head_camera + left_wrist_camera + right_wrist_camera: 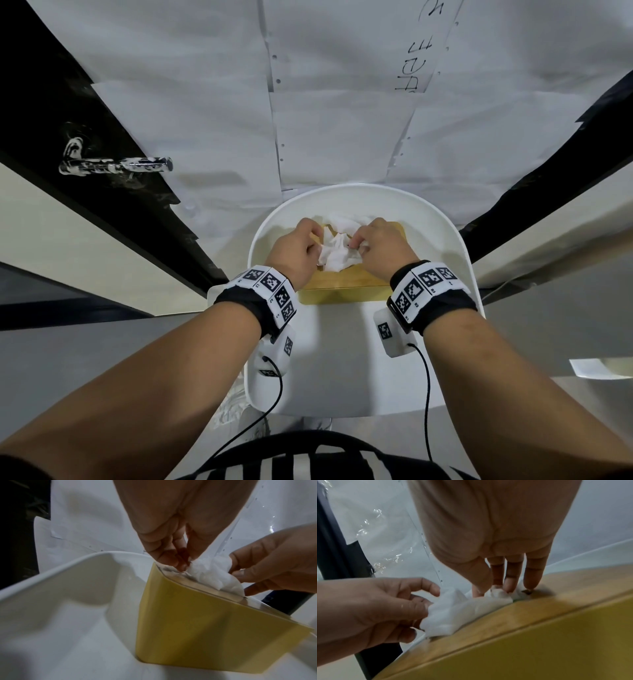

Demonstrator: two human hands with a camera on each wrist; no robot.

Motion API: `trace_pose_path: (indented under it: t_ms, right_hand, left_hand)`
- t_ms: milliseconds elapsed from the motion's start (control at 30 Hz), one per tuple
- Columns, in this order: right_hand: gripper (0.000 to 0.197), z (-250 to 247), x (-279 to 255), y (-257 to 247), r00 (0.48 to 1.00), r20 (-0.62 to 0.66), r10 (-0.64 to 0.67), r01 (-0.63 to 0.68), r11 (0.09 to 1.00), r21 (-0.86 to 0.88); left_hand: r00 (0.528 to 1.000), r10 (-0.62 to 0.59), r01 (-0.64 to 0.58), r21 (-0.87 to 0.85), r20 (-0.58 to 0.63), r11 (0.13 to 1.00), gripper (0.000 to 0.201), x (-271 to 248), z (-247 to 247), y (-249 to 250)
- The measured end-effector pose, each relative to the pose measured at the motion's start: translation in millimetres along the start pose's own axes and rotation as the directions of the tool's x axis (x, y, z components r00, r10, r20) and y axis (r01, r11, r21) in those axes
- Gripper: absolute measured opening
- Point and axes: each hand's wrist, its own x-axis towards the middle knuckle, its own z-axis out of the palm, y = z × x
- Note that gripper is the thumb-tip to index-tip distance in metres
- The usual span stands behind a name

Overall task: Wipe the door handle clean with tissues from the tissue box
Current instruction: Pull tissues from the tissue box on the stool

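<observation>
From my head cam, both hands are down on the yellow tissue box point(346, 291), which sits on a white chair point(455, 260) pushed up against the paper-covered door point(205, 113). My left hand point(294, 255) and right hand point(383, 250) each pinch the crumpled white tissue point(337, 255) bunched up between them on top of the box. The door handle point(116, 165) is way off to the left, smeared with white gunk, nothing touching it. Left wrist cam: my left fingers point(171, 555) curl onto one edge of the tissue point(212, 572) right at the box's point(202, 628) top, and the right hand point(274, 563) grabs the other side. Right wrist cam: my right fingertips point(510, 585) press and pinch the tissue point(462, 609) at the slot, while my left hand point(373, 609) pinches its far end between thumb and fingers.
</observation>
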Motion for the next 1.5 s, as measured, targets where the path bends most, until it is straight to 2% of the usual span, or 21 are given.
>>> trace_pose_path:
  t_ms: [133,267,333,433,500,567,667,867,1000,1100,1200,1333,1500]
  right_hand:
    - [0.037,5,-2,0,0.999,-0.051,0.017,-0.012,0.996,0.091]
    - [0.052,6,-2,-5,0.998,0.031,0.048,-0.05,0.995,0.081]
    - [0.045,4,1,-4,0.997,0.001,0.073,-0.073,0.996,0.059]
    - [0.024,3,3,-1,0.99,-0.091,0.106,-0.103,0.994,0.033]
    - [0.018,5,2,0,0.989,-0.106,0.101,-0.101,0.995,0.01]
    - [0.017,8,1,-1,0.991,-0.091,0.093,-0.093,0.996,0.01]
    - [0.019,7,2,-2,0.994,-0.066,0.089,-0.09,0.996,-0.013]
    - [0.024,-15,5,-2,0.969,-0.237,0.067,-0.051,0.996,0.075]
    - [0.032,-23,2,-3,0.949,-0.299,0.098,-0.031,0.975,0.219]
    - [0.03,-22,-1,-2,0.941,-0.321,0.111,-0.03,0.969,0.247]
    - [0.029,-21,1,0,0.954,-0.274,0.119,-0.058,0.973,0.223]
    - [0.031,-18,4,5,0.983,-0.152,0.106,-0.089,0.989,0.114]
    - [0.031,-8,-3,3,0.995,0.034,0.092,-0.093,0.995,0.023]
  left_hand:
    - [0.996,0.032,-0.034,0.024,0.082,0.999,0.026,0,3,2]
    - [0.994,0.016,-0.031,0.13,0.113,0.991,0.026,0,11,1]
    - [0.994,0.015,-0.032,0.162,0.105,0.986,0.026,1,12,0]
    - [0.996,0.012,-0.023,0.132,0.09,0.991,0.049,2,11,3]
    - [0.995,-0.007,-0.005,0.12,0.097,0.993,0.056,0,12,10]
    - [0.992,-0.009,-0.013,0.175,0.127,0.985,0.051,-2,14,14]
    - [0.99,-0.044,0.004,0.283,0.136,0.959,0.031,0,14,11]
    - [0.999,-0.046,0.048,0.185,-0.016,0.982,0.011,6,0,3]
    - [0.998,-0.007,-0.002,0.152,0.057,0.988,0.023,5,3,2]
    - [0.988,0.002,-0.04,0.245,0.152,0.969,0.033,5,7,1]
    - [0.987,-0.043,0.0,0.266,0.156,0.964,0.035,5,7,1]
    - [0.986,-0.036,-0.012,0.284,0.161,0.959,0.034,6,8,0]
    - [0.996,-0.048,0.03,0.219,0.077,0.975,0.025,7,8,-2]
